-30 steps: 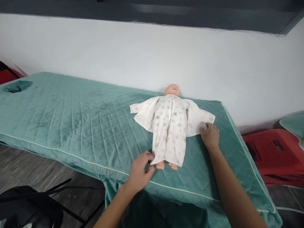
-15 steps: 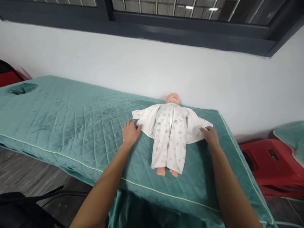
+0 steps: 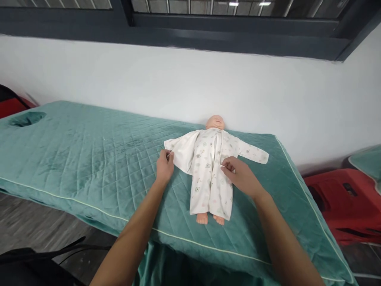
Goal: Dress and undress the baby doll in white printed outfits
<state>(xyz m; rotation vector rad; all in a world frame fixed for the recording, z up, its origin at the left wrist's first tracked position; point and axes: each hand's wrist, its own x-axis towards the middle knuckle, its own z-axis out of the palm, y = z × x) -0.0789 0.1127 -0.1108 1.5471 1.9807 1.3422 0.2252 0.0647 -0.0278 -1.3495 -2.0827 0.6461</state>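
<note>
A baby doll (image 3: 215, 122) lies on its back on a green quilted bed (image 3: 98, 159), head toward the wall and bare feet toward me. It has on white patterned trousers (image 3: 199, 190) and a white patterned baby shirt (image 3: 186, 149) spread around its upper body. My left hand (image 3: 165, 166) pinches the edge of the shirt's left-side front panel, which is still laid outward. Over the doll's middle, my right hand (image 3: 238, 174) pinches the edge of the other front panel, folded across the chest. The right-side sleeve lies stretched out flat.
A white wall (image 3: 119, 75) runs behind the bed, under a dark window frame (image 3: 208, 33). Red plastic stools (image 3: 348, 198) stand past the bed's right end. At the far left the bed has a face hole (image 3: 28, 118). A black strap hangs at the lower left.
My right hand has moved left, bringing the right-side shirt panel from spread out to folded over the doll's front. My left hand has closed on the other panel's edge.
</note>
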